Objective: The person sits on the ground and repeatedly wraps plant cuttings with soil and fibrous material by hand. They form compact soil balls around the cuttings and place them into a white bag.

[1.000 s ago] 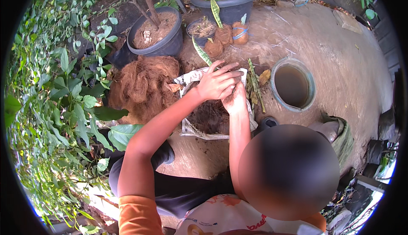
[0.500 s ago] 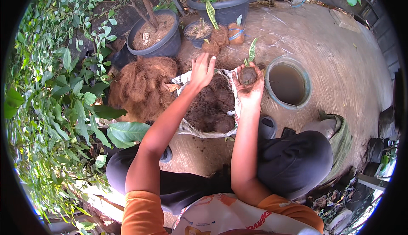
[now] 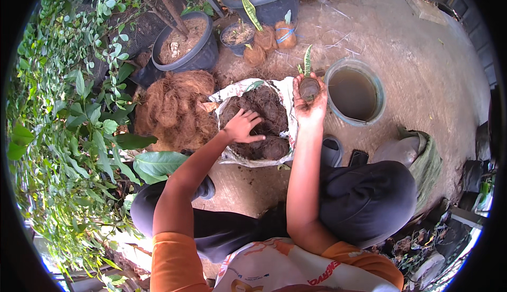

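Observation:
A white sack (image 3: 285, 92) with its rim folded open sits in front of me, filled with dark, fibrous soil (image 3: 266, 104). Over its left part lies my left hand (image 3: 244, 126), fingers spread and nothing in them, at or just above the soil; I cannot tell whether it touches. To the right of the sack, my right hand (image 3: 311, 111) is palm up, its fingers curled round the dark, round root ball (image 3: 309, 88) of a small snake plant. One mottled green leaf (image 3: 307, 60) stands upright from it.
Brown coconut fibre (image 3: 177, 104) is heaped left of the sack. A round tub of murky water (image 3: 354, 94) stands at the right. Beyond are fibre-wrapped plants (image 3: 265, 38), a small pot (image 3: 237, 37) and large black pots (image 3: 203, 57). A phone (image 3: 358, 158) lies near my right knee.
My left hand has come down and nearer, from above the sack's far edge onto its soil-filled part. My right hand still holds the snake plant, its root ball tilted a little differently.

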Available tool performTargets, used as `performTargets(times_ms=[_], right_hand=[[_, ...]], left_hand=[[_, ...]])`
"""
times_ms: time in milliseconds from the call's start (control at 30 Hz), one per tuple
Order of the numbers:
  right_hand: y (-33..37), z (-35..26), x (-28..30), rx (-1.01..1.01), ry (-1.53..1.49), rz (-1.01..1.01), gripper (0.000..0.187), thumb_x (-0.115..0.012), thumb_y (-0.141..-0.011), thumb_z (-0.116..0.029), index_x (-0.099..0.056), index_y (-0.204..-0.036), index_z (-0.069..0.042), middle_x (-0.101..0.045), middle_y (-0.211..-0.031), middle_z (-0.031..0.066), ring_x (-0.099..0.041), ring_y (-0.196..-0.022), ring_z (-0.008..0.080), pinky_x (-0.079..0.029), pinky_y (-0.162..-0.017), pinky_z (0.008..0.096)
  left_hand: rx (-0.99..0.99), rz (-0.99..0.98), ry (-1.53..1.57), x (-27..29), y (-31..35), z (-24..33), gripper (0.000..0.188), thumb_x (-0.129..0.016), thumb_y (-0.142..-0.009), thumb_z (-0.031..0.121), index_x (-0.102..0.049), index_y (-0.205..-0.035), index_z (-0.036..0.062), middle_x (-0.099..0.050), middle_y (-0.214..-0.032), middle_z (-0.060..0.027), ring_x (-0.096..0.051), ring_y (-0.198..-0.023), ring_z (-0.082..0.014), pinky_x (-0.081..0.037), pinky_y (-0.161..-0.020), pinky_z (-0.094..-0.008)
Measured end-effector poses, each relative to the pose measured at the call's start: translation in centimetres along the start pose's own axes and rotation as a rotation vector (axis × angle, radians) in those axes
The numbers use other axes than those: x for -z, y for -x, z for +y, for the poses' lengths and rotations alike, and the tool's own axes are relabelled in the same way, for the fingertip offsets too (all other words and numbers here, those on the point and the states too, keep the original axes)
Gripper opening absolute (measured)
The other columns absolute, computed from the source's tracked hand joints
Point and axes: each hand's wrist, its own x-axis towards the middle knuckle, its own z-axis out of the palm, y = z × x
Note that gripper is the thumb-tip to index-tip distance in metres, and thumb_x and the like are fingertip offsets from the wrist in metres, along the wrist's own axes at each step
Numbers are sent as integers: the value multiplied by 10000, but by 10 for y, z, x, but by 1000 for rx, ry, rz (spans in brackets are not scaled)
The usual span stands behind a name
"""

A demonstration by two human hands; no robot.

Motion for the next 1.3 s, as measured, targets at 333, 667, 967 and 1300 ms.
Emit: performTargets(times_ms=[333,667,967,1300], right_hand=[[3,20,2,-22,44,17,219,-571,-912,-245,-557,-1028,-59,-569,-964,163,-605,-919,278,-549,-890,424],[4,30,-1,-75,82,25,179,-549,-918,-211,-584,-969,-43,-618,-924,168,-644,-883,291,-563,-871,442],[11,44,-2,-180,69,-192,169,-578,-924,-222,-594,-990,-68,-630,-933,133,-642,-838,247,-567,-809,395],[10,56,-5,-242,100,-459,287,-612,-878,-196,-573,-1132,-68,-592,-1163,195,-526,-1199,373,-403,-1068,499]], left_hand=[[-41,0,-53,-32,26,2,521,-574,-860,522,-638,-1143,88,-533,-1234,-136,-467,-1220,-299,-307,-1070,-490],[119,-29,130,5,6,5,347,-675,-823,369,-672,-1057,113,-527,-1187,-71,-488,-1163,-249,-343,-998,-448],[508,291,667,94,-30,-33,457,-730,-835,317,-651,-1117,-34,-692,-1013,-201,-674,-892,-251,-509,-845,-362],[502,747,1013,172,-54,-11,433,-734,-836,282,-637,-1067,-71,-657,-872,-116,-598,-794,-149,-482,-766,-317]])
